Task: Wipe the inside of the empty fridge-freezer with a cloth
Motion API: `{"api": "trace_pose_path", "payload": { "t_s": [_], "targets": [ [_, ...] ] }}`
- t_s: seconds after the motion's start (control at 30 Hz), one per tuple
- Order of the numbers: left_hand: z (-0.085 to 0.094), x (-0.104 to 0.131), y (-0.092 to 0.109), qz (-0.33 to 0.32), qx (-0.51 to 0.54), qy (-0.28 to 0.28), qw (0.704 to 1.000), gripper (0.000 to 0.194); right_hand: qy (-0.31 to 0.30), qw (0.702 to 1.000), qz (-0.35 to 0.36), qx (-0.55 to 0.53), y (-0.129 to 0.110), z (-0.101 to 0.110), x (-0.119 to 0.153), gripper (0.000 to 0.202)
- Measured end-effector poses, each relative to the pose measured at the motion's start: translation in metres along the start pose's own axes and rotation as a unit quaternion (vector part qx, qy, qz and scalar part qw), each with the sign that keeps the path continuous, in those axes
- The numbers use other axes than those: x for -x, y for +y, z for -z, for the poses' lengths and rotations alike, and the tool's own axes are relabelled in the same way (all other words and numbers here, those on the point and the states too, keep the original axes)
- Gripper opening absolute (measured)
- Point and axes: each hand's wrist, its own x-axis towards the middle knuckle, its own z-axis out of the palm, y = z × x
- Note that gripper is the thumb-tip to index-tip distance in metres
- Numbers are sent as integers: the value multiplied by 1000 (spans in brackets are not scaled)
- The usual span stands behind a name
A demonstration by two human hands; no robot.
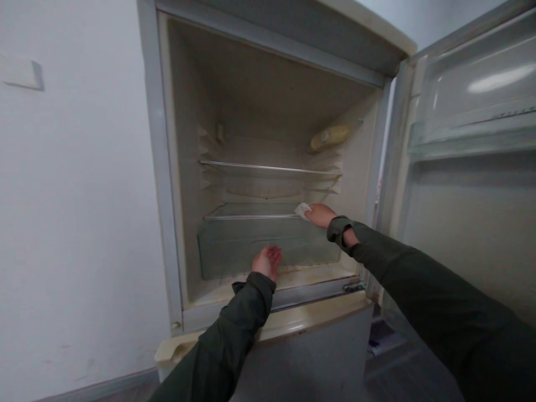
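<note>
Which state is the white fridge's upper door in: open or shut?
Open: the white fridge door is swung right, exposing the glass shelves.

The single head-worn camera looks forward and slightly down, from close by, into the open, off-white, boxy refrigerator compartment [268,139].

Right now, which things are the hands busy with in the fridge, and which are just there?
Busy with:
- right hand pressing a white cloth on the lower glass shelf
- left hand against the clear drawer

Just there:
- upper shelf
- yellowish lamp cover
- open door
- wall switch
</note>
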Motion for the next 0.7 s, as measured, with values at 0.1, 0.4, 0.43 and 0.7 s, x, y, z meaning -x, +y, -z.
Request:
{"api": "trace_pose_path", "payload": {
  "t_s": [0.1,0.4,0.43,0.7],
  "targets": [
    [4,18,-3,-4,12,-1,1000,24,-18,999,34,1,-32,7,20,44],
    [26,92,-16,-14,25,-18,999,12,-102,971,204,-73,-98,49,75,35],
    [28,99,-18,-12,27,-18,999,11,-128,967,203,-88,-96,53,76,35],
    [41,124,-15,-8,-48,-64,997,2,-278,910,115,-286,-100,63,62,31]
  ]
}}
